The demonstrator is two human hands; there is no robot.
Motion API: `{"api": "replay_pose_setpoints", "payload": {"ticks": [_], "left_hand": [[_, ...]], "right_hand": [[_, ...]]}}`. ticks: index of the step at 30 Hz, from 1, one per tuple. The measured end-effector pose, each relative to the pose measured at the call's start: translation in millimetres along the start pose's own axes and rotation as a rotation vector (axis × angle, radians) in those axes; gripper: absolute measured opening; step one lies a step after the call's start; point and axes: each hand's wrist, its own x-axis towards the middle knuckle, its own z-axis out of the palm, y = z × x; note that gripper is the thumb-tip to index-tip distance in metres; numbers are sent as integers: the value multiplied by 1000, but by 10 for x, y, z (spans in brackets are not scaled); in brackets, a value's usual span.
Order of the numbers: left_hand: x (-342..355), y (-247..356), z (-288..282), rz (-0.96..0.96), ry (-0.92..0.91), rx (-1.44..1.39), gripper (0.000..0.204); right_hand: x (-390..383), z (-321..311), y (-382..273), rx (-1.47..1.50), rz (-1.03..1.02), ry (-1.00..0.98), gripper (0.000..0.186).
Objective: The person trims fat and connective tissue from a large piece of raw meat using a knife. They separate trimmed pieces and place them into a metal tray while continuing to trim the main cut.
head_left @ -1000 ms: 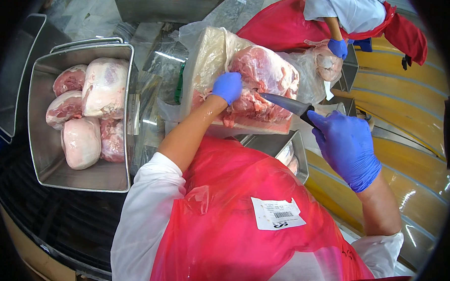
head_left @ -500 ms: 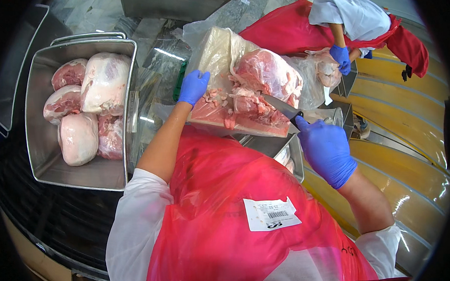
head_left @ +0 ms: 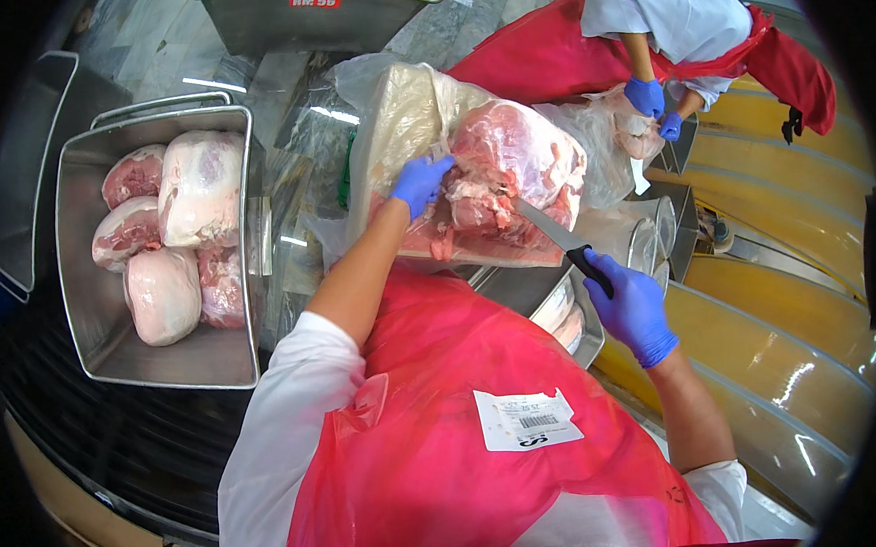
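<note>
A large raw cut of meat [head_left: 525,145], pink-red with white fat, lies on a pale board [head_left: 382,179] partly covered by clear plastic. My left hand [head_left: 421,183], in a blue glove, is at the meat's left edge, its fingers closed on a bit of the flesh. My right hand [head_left: 632,305], gloved too, grips the black handle of a knife [head_left: 549,228]. The blade points away to the left, with its tip against the ragged, cut-open near side of the meat. Small meat scraps lie beside the cut.
To the left stands a metal tub [head_left: 98,334] with several meat pieces. Another metal bin [head_left: 318,22] is at the far edge. A co-worker in a red apron [head_left: 546,48] handles wrapped meat [head_left: 636,136] at the far right. Yellow curved panels [head_left: 749,349] fill the right side.
My left hand has moved right from the board's plastic-covered left part to the meat's edge. My right hand has shifted slightly nearer, with the knife drawn a little out from the flesh.
</note>
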Motion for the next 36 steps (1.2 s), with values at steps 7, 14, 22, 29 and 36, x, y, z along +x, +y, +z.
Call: {"api": "replay_pose_setpoints", "payload": {"ticks": [7, 14, 22, 29, 36], "left_hand": [[323, 84, 83, -145, -67, -22, 15], [60, -53, 427, 10, 101, -328, 11], [1, -73, 329, -79, 123, -468, 17], [60, -110, 332, -98, 98, -575, 24], [97, -131, 375, -97, 180, -673, 26]], "right_hand": [[-33, -343, -478, -270, -33, -45, 40], [79, -292, -476, -266, -54, -101, 40], [237, -312, -345, -100, -59, -137, 37], [-94, 459, 134, 341, 97, 59, 40], [-194, 1062, 537, 536, 71, 188, 43]]}}
